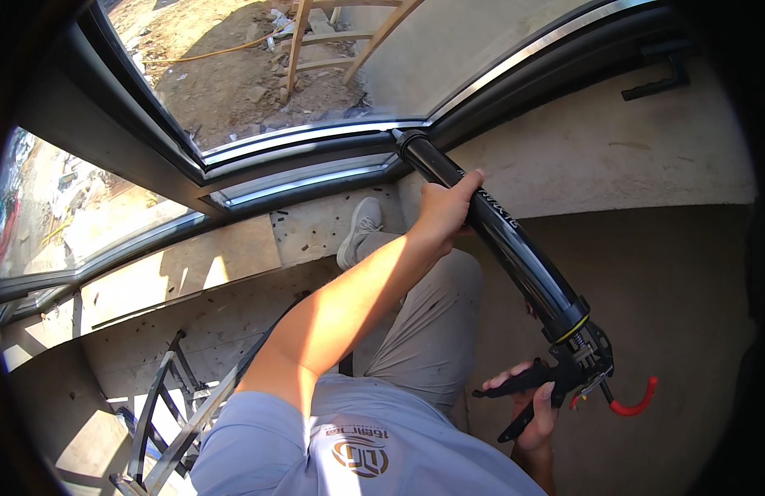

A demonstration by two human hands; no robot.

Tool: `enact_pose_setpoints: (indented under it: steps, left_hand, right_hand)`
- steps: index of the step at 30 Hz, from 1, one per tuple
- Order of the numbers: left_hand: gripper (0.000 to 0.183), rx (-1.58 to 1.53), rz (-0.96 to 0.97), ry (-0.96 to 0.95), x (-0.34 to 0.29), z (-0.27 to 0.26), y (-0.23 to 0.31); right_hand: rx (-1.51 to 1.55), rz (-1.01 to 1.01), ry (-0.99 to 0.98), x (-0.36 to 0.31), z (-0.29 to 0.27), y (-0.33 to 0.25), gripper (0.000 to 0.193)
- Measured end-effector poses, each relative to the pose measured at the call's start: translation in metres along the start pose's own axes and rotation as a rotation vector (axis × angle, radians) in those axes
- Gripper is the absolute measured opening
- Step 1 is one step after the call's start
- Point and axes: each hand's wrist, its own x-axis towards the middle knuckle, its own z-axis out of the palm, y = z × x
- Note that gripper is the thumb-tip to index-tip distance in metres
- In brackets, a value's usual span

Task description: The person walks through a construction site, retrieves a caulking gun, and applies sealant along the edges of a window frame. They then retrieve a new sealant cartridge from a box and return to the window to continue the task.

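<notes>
A long black caulking gun [515,240] slants across the view, its nozzle at the inner corner of the dark window frame [300,155]. My left hand [449,207] wraps round the barrel near its front end, thumb along the top. At the rear, my right hand [531,413] grips the black handle and trigger, fingers partly hidden behind them. A red-tipped hooked rod [639,403] sticks out at the back of the gun. The nozzle tip seems to touch the frame's edge beside the glass; any bead there is too small to make out.
My shoe [362,230] rests on the concrete sill [316,219], which carries small dark scraps. A metal ladder [172,413] stands at lower left. A black window handle [657,83] sits at upper right. Outside the glass are rubble and a wooden ladder [333,37].
</notes>
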Motion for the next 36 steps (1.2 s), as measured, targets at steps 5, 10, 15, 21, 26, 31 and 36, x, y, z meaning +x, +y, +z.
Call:
enact_pose_setpoints:
  steps: [5,10,15,21,26,31,36]
  left_hand:
    - [0.038,0.005,-0.003,0.009,-0.003,-0.004,0.002]
    - [0.032,0.038,-0.029,-0.011,-0.009,-0.01,0.007]
    - [0.032,-0.005,-0.012,0.027,-0.019,-0.015,0.014]
    - [0.033,-0.074,0.083,0.165,-0.079,-0.055,0.031]
    - [0.03,-0.107,0.077,0.23,-0.134,-0.086,0.021]
    - [0.03,-0.109,-0.019,0.283,-0.156,-0.11,-0.004]
    - [0.028,-0.12,-0.103,0.337,-0.172,-0.137,-0.022]
  right_hand:
    - [0.024,0.018,-0.016,-0.001,0.002,-0.004,0.057]
    - [0.044,0.018,-0.033,-0.003,0.004,-0.006,0.056]
    - [0.037,-0.015,-0.071,-0.002,-0.002,0.0,0.06]
    - [0.295,0.054,-0.145,0.006,-0.044,0.006,0.08]
    - [0.485,0.17,-0.363,-0.021,-0.055,0.029,0.092]
    - [0.573,0.235,-0.349,-0.04,-0.054,0.054,0.081]
    - [0.596,0.295,-0.342,-0.058,-0.049,0.063,0.079]
